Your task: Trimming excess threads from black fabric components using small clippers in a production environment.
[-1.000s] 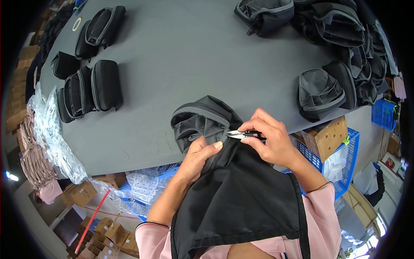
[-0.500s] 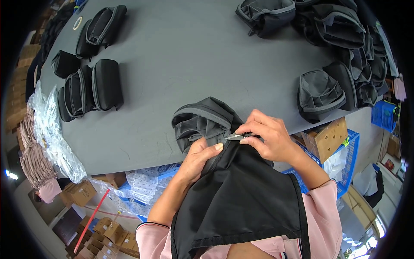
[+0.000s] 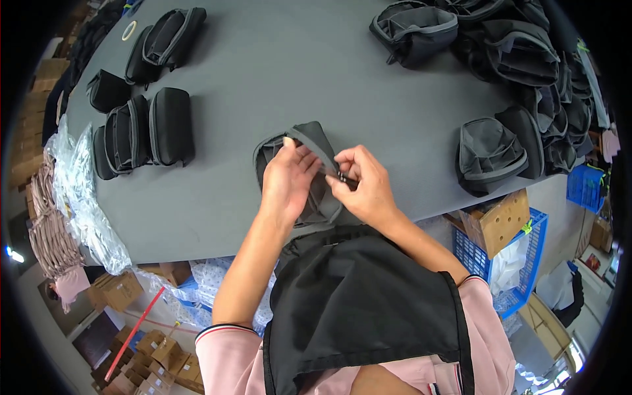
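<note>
In front of me at the table's near side is a black pouch (image 3: 319,136) with grey edging and a grey lining, its mouth open. My left hand (image 3: 284,181) grips its rim, thumb on the edge and fingers reaching into the mouth. My right hand (image 3: 368,191) closes around small thread snips (image 3: 346,180) with dark handles. Fingers of that hand also touch the pouch's grey edge. The snips' blades are blurred and partly hidden against the pouch.
Finished-looking black cases (image 3: 172,126) stand at the left of the grey table (image 3: 263,72). Several open pouches (image 3: 490,155) are piled at the right. A roll of tape (image 3: 129,30) lies far left. Beyond the near edge are a blue crate (image 3: 536,263) and a cardboard box (image 3: 497,224).
The pouch has moved forward and left, turning in my hands. My left hand has shifted up to its rim. The snips, held in my right hand throughout, have moved left.
</note>
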Motion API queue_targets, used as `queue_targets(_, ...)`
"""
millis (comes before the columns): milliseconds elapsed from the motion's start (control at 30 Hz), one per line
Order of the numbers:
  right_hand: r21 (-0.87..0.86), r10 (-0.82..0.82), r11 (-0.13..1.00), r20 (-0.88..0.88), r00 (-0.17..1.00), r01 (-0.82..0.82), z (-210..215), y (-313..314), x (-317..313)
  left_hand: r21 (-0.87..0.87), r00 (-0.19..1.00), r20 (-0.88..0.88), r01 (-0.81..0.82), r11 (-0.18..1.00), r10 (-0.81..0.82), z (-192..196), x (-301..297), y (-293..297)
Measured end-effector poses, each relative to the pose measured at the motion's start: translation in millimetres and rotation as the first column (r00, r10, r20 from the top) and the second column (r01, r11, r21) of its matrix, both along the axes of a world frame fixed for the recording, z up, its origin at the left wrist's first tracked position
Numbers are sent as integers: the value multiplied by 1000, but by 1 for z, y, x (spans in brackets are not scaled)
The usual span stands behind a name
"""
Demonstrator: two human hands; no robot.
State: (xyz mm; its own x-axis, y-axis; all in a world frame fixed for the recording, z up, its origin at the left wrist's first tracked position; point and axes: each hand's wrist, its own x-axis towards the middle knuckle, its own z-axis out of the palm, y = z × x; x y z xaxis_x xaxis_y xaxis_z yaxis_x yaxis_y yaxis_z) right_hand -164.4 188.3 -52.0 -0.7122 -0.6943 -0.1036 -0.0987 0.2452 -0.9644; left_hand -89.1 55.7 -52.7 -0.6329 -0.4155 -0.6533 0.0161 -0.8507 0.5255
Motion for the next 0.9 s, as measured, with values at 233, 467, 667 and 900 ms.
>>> queue_targets(233,13,36,999,-96,995,-35,-7,-29,-33,-395,545,562,838,377,-622,19,9,-15)
queue_targets(467,175,119,971,236,965,-162,-35,-51,-41,-461,480,816,876,140,-322,-11,-5,-3)
queue_targets(667,34,-72,997,-69,995,75,-31,9,-9,-591,685,694,717,370,-221,-22,8,-2)
queue_targets(900,168,137,972,152,979,-163,-10,43,0,-626,823,552,515,586,-134,-29,16,0)
